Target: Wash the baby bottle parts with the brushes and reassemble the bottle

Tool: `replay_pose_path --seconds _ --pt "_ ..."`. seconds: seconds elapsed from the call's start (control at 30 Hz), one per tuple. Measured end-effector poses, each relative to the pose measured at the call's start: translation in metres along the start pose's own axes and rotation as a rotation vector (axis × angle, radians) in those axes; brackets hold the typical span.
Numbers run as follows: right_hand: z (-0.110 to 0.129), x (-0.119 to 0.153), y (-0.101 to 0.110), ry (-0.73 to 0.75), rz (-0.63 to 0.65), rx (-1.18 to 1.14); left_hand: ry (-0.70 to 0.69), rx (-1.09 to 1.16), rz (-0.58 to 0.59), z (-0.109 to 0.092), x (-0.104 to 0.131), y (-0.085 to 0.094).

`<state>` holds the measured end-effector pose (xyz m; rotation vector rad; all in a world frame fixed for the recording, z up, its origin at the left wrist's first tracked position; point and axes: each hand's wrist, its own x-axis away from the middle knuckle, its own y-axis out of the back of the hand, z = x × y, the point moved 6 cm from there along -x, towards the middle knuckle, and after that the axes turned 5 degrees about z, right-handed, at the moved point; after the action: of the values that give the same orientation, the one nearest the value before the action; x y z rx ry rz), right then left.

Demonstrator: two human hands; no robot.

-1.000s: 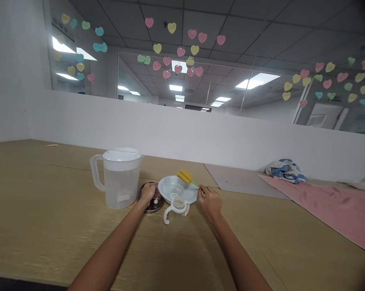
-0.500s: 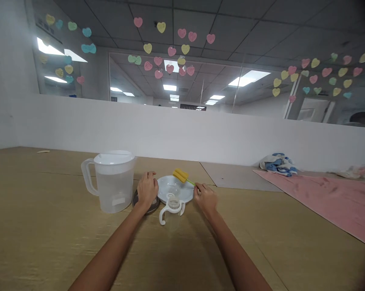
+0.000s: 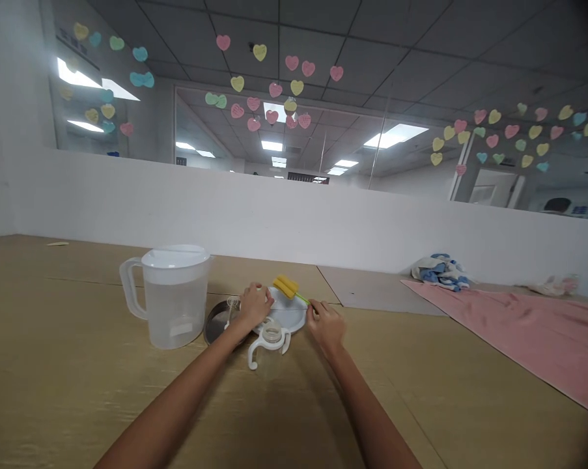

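Note:
My right hand point(image 3: 325, 325) is closed on the thin green handle of a sponge brush point(image 3: 286, 286), its yellow head over the far part of a white plate point(image 3: 294, 320). At the plate's left side is my left hand point(image 3: 256, 305), fingers curled together; what they hold, if anything, is hidden. In front of the plate stands a clear bottle with a white two-handled collar point(image 3: 270, 335), its body hard to see against the table. Left of it lies a dark round dish point(image 3: 214, 324), partly behind my left wrist, with a small pale and clear piece point(image 3: 232, 306) in it.
A translucent lidded pitcher point(image 3: 175, 303) with liquid stands on the left of the wooden table point(image 3: 79, 365). To the right lie a pink cloth point(image 3: 513, 326) and a crumpled blue and white cloth point(image 3: 440, 271). A low white wall point(image 3: 284, 218) runs behind.
My left hand has moved right, from above the dark dish to the plate, uncovering the small piece in the dish. My right hand still holds the brush. The view has shifted slightly.

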<state>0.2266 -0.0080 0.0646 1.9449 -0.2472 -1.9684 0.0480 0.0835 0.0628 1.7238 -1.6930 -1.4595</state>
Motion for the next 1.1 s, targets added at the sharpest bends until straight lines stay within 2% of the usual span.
replay_pose_path --seconds 0.13,0.23,0.37,0.43,0.53,0.63,0.7,0.87,1.0,1.1 --pt "0.015 0.002 0.005 0.155 0.011 -0.132 -0.142 0.169 -0.180 0.012 0.033 0.022" --pt "0.027 0.004 0.007 0.271 0.036 -0.181 -0.157 0.317 -0.252 0.023 0.045 0.029" --pt "0.029 0.005 0.010 0.343 0.022 -0.164 -0.188 0.241 -0.353 0.023 0.050 0.037" --pt "0.027 0.006 0.010 0.386 0.015 -0.129 -0.262 0.144 -0.353 0.016 0.054 0.039" --pt "0.028 0.006 0.009 0.464 0.032 -0.071 -0.395 0.038 -0.273 0.004 0.060 0.038" --pt "0.034 0.006 0.008 0.531 0.056 -0.034 -0.518 -0.001 -0.202 -0.005 0.066 0.035" --pt "0.039 0.006 0.010 0.573 0.058 -0.024 -0.549 0.016 -0.204 -0.007 0.067 0.035" --pt "0.043 0.004 0.016 0.632 0.010 -0.003 -0.528 0.145 -0.254 -0.001 0.065 0.039" --pt "0.044 0.003 0.020 0.649 -0.036 -0.034 -0.390 0.341 -0.362 0.013 0.061 0.043" --pt "0.046 0.005 0.022 0.664 -0.049 -0.027 -0.290 0.484 -0.347 0.021 0.056 0.041"
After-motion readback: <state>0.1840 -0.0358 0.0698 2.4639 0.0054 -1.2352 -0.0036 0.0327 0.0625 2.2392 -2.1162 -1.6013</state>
